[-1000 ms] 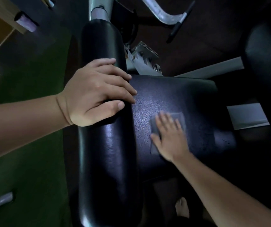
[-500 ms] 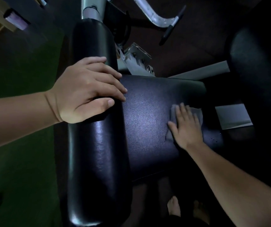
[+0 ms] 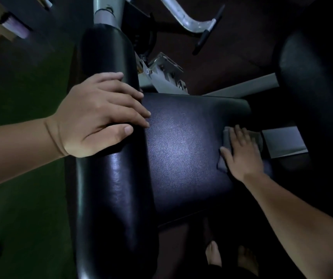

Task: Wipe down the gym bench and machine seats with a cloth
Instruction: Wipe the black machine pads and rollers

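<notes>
Floor: green matting at far left, dim and featureless.
Left hand: laid across the top of the long pad, fingers nearly straight and draped over its curve, thumb along the near side. It clasps nothing and probably steadies the person as they lean over.
Long pad: glossy black upholstery running from top to bottom, just beside the seat. Its lower end is cut off by the picture edge.
Seat: wide black cushion in the middle, catching a soft sheen. Whether that sheen is damp or only light is hard to say.
Cloth: small grey rag lying flat at the seat's right edge, mostly under the palm.
Right hand: pressed flat on the cloth, fingers straight and together, not clenched. This suits pushing the rag along the surface.
Metal frame: pale bar and bracket behind the seat.
Second pad: dark rounded cushion at far right, nearly lost in shadow.
Hidden: the cloth's folds under the hand, the seat's far right corner, and everything below the seat except the toes of two bare feet.
</notes>
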